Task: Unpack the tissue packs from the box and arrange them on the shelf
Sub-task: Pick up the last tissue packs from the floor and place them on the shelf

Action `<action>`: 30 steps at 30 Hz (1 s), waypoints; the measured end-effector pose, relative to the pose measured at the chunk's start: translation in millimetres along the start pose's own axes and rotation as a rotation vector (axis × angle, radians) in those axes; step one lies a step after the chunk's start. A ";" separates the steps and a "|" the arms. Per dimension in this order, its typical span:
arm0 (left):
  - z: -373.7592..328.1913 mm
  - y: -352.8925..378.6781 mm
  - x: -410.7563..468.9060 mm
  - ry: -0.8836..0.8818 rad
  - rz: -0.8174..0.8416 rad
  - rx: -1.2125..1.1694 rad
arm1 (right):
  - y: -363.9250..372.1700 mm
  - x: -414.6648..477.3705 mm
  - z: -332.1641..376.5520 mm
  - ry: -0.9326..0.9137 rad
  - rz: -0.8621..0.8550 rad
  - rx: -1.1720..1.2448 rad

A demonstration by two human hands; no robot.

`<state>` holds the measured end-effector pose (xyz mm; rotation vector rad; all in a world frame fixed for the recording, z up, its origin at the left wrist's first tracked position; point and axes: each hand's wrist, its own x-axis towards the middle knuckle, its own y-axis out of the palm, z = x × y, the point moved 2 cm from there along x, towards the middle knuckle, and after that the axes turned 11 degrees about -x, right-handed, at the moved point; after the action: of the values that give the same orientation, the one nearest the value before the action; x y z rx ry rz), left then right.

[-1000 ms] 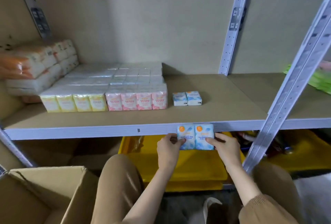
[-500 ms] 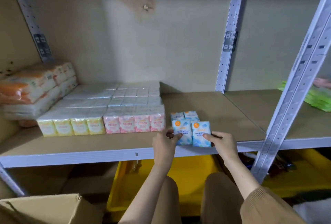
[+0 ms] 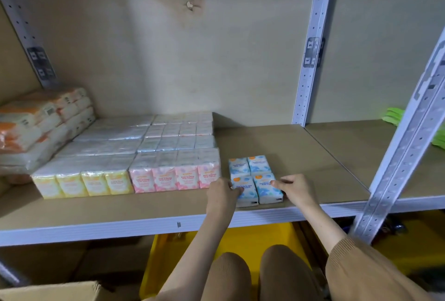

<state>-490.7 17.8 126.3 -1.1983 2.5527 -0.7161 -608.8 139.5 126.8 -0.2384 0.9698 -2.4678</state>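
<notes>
Two blue tissue packs (image 3: pixel 257 189) stand side by side near the shelf's (image 3: pixel 101 214) front edge. My left hand (image 3: pixel 222 194) presses against the left pack and my right hand (image 3: pixel 295 190) against the right one, clamping the pair between them. Directly behind stand two more blue tissue packs (image 3: pixel 249 165). To their left run a row of pink packs (image 3: pixel 175 177) and a row of yellow packs (image 3: pixel 83 182), with more wrapped packs behind. A corner of the cardboard box (image 3: pixel 53 291) shows at the bottom left.
Orange-and-white tissue bundles (image 3: pixel 36 127) are stacked at the shelf's far left. A grey upright post (image 3: pixel 404 146) stands at the right front, another (image 3: pixel 310 59) at the back. Green packs (image 3: pixel 397 117) lie on the neighbouring shelf. A yellow bin (image 3: pixel 252 235) sits below.
Both hands lifted the pair of blue packs from below the shelf edge and set them on the shelf in front of the two blue packs standing there.
</notes>
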 end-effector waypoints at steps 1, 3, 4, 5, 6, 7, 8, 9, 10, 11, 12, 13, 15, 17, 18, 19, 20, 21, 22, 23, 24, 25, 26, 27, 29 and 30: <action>-1.4 -1.7 -0.8 0.036 -0.003 0.048 | -2.7 -1.4 2.8 -0.050 -0.030 -0.055; -3.7 -4.4 -2.2 0.150 0.005 0.123 | -8.9 -4.2 8.4 -0.173 -0.020 -0.146; -5.7 -5.0 -3.4 0.211 0.045 0.156 | -10.7 -5.4 10.3 -0.240 0.031 -0.208; -6.7 -4.2 -4.1 0.261 0.104 0.190 | -10.7 -5.3 10.3 -0.288 0.100 -0.294; -7.0 -2.7 -4.4 0.297 0.167 0.228 | -9.6 -5.1 9.7 -0.327 0.165 -0.398; -6.6 -0.7 -4.3 0.322 0.218 0.264 | -7.9 -4.7 8.6 -0.360 0.206 -0.503; -5.9 1.0 -4.1 0.333 0.253 0.299 | -5.9 -3.9 7.5 -0.386 0.222 -0.588; -5.1 2.3 -3.5 0.340 0.272 0.330 | -4.4 -3.5 6.6 -0.404 0.221 -0.633; -4.0 3.3 -2.8 0.344 0.280 0.347 | -2.9 -2.8 5.3 -0.415 0.209 -0.649; -2.9 4.3 -1.5 0.348 0.281 0.349 | -2.1 -2.2 4.8 -0.422 0.189 -0.652; -2.1 5.0 -0.3 0.353 0.277 0.344 | -1.7 -1.5 5.2 -0.427 0.171 -0.653; -1.8 5.4 0.8 0.359 0.271 0.339 | -0.9 -0.3 5.2 -0.429 0.155 -0.653; -1.8 5.7 1.7 0.371 0.263 0.336 | 0.7 0.8 7.3 -0.435 0.135 -0.660; -0.9 6.5 3.6 0.376 0.257 0.332 | 3.2 2.5 8.4 -0.440 0.126 -0.667; -0.6 7.0 4.1 0.373 0.258 0.330 | 4.6 3.4 8.3 -0.440 0.130 -0.668; -0.1 7.5 5.3 0.372 0.253 0.326 | 5.9 5.1 7.6 -0.443 0.126 -0.665; -0.2 7.8 5.6 0.370 0.250 0.326 | 6.6 5.7 7.8 -0.442 0.130 -0.667; -0.1 8.1 6.2 0.372 0.245 0.325 | 7.5 7.4 6.9 -0.445 0.125 -0.661; -0.4 8.3 6.6 0.371 0.243 0.327 | 7.7 8.0 6.9 -0.438 0.129 -0.657; -0.3 8.5 6.9 0.374 0.239 0.328 | 8.0 8.6 6.5 -0.439 0.125 -0.652; -0.6 8.9 6.6 0.372 0.239 0.332 | 7.9 8.2 6.9 -0.437 0.128 -0.655; -0.4 9.6 6.9 0.371 0.234 0.332 | 8.3 9.1 6.2 -0.445 0.121 -0.652; -0.3 9.8 6.8 0.368 0.232 0.335 | 8.5 9.2 5.8 -0.443 0.127 -0.656; -0.1 10.3 7.0 0.370 0.229 0.338 | 9.0 10.2 4.9 -0.449 0.127 -0.658; -0.3 10.8 7.0 0.375 0.222 0.347 | 9.8 11.1 4.5 -0.455 0.126 -0.668; 0.0 11.0 7.5 0.372 0.224 0.347 | 9.7 11.4 4.6 -0.448 0.136 -0.668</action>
<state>-502.7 18.1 120.5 -0.7076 2.6294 -1.3619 -613.7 125.0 123.5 -0.8636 1.4974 -1.7736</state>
